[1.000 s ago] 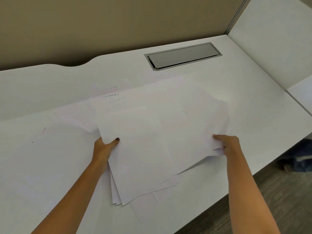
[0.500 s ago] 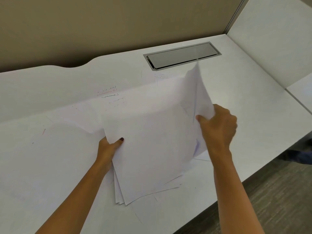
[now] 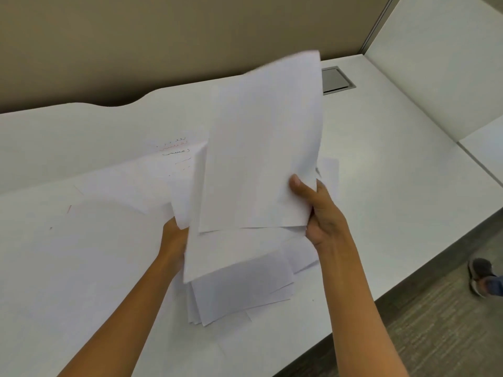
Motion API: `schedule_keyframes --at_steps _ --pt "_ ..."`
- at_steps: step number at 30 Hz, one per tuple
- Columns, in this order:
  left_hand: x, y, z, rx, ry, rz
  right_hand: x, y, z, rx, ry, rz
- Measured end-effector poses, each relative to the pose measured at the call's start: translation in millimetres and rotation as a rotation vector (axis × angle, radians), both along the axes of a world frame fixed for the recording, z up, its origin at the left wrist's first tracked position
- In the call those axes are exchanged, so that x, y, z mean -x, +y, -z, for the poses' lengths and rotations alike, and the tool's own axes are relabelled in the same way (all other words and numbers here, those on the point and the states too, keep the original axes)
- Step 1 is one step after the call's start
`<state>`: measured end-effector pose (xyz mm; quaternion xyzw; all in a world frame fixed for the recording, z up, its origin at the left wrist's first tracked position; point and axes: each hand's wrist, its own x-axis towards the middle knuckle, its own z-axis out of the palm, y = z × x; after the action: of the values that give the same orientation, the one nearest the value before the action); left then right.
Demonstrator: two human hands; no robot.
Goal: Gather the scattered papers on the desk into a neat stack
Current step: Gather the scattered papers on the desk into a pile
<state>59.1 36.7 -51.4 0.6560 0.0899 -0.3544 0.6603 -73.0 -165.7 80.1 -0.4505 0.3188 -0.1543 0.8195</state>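
A bundle of white papers (image 3: 258, 148) is lifted and tilted up above the white desk (image 3: 381, 172). My right hand (image 3: 318, 210) grips the bundle's right lower edge, thumb on the front sheet. My left hand (image 3: 174, 238) holds the left side of the papers, its fingers hidden behind them. Beneath the raised sheets lies an uneven pile of papers (image 3: 239, 292) fanned out on the desk. More loose sheets lie flat to the left (image 3: 89, 240), one with handwritten marks (image 3: 174, 149) near the back.
A grey cable hatch (image 3: 336, 78) is set into the desk at the back right, partly hidden by the raised sheets. A tan partition stands behind, a white panel at the right. A person's shoe (image 3: 483, 276) rests on the carpet beyond the desk's front edge.
My right hand has swept sheets from the right side up and leftward over the pile, raising them upright. My left hand stays at the pile's left edge.
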Motion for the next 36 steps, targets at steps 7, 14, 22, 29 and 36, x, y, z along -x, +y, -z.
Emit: schedule_keyframes --at_steps 7,14,22,29,36 --pt "-0.2 3.6 10.8 0.018 0.136 -0.025 22.8 -8.2 70.4 0.298 0.498 -0.118" --pt "5.2 -13.7 1.3 0.09 0.132 -0.177 22.3 1.7 114.6 0.577 0.761 -0.267" --pt "2.9 -13.7 -1.2 -0.011 0.004 -0.057 20.7 -7.4 122.8 0.771 0.889 -0.613" --pt "5.3 -21.3 -7.8 -0.08 -0.143 -0.036 25.0 -4.8 131.2 0.836 0.851 -0.658" --pt "10.4 -33.3 -37.0 0.048 -0.396 0.097 19.9 -1.5 121.6 0.691 0.667 -0.025"
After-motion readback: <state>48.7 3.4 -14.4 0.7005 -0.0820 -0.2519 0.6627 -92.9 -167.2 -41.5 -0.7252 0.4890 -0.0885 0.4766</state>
